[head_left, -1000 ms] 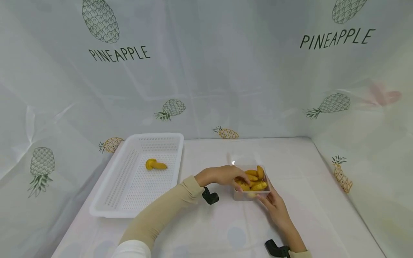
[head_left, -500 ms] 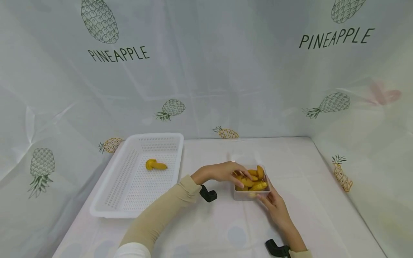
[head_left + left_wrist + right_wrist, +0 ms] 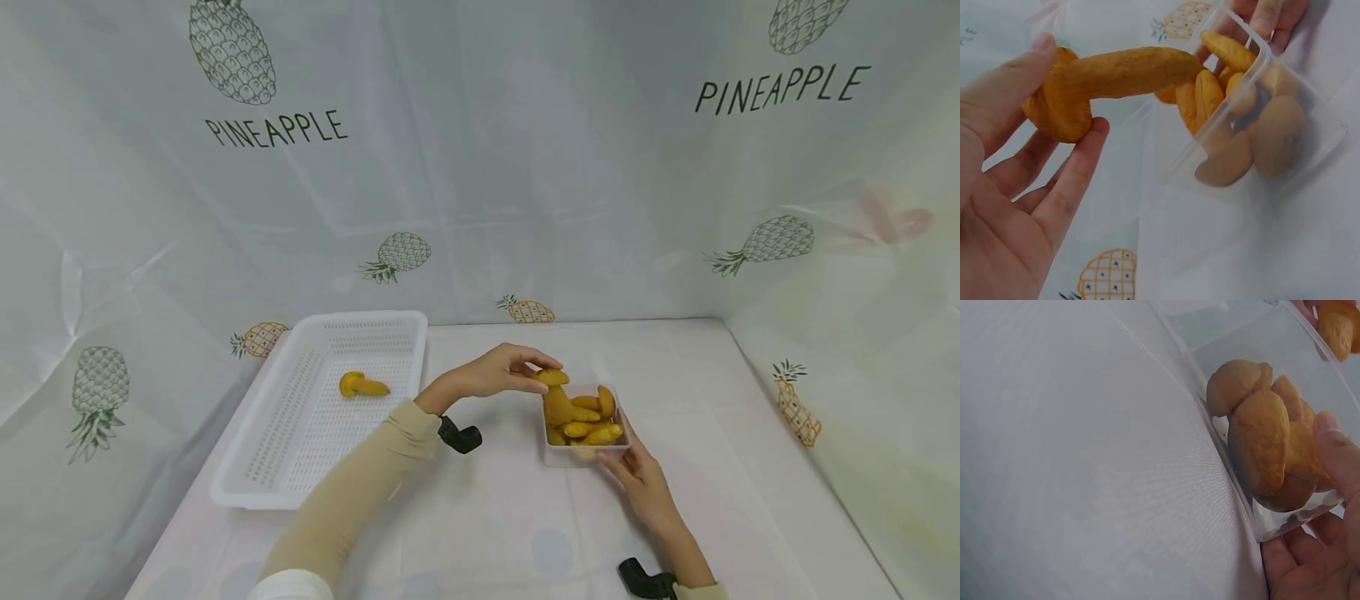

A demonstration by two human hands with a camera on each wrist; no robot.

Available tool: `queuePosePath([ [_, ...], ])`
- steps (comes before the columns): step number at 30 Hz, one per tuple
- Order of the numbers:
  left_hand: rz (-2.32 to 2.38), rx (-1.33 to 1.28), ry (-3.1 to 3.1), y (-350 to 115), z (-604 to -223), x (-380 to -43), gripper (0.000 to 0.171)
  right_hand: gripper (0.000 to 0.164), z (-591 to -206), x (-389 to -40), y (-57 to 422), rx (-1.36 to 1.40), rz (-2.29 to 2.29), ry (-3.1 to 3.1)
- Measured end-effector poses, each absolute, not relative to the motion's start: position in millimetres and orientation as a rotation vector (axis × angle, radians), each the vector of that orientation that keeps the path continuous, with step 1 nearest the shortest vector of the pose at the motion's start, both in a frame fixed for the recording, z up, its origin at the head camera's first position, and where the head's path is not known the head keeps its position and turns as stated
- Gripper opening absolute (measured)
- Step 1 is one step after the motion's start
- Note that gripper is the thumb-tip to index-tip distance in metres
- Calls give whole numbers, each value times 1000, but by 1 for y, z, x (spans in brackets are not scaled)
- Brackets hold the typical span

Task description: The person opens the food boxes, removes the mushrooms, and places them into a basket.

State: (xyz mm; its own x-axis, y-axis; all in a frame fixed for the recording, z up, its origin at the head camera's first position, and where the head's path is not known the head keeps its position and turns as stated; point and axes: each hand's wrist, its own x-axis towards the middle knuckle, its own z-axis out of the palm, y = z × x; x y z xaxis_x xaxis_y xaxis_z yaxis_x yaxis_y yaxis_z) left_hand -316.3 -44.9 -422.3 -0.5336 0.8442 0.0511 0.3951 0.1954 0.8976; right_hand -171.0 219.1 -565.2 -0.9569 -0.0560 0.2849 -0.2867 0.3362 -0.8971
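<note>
My left hand [image 3: 498, 372] pinches a yellow-brown mushroom [image 3: 1132, 72] by its cap between thumb and fingertips. Its stem points toward the clear plastic box [image 3: 564, 457], overlapping the box's left side in the head view. Inside the box lie several more mushrooms [image 3: 1260, 444], piled together, one with its cap [image 3: 606, 402] up near the far right corner. At the box's near right corner, my right hand [image 3: 643, 483] grips it, thumb at the rim and fingers around the lower corner in the right wrist view.
On the left of the table stands a white perforated basket [image 3: 225, 493] with a single mushroom [image 3: 363, 384] in it. A clear lid-like flap [image 3: 570, 364] shows behind the box. Pineapple-printed sheeting [image 3: 480, 167] rises behind and along both sides.
My left hand has come up out of the box and moved back and left, now with a mushroom raised in its fingertips. The right hand and the box have stayed in place.
</note>
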Motion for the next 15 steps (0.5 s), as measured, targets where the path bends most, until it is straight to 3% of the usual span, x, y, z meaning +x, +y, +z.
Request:
queuePosePath([
  [15, 1497, 928, 2129, -123, -403, -323, 43, 79, -563, -169, 218, 294, 1660, -2413],
])
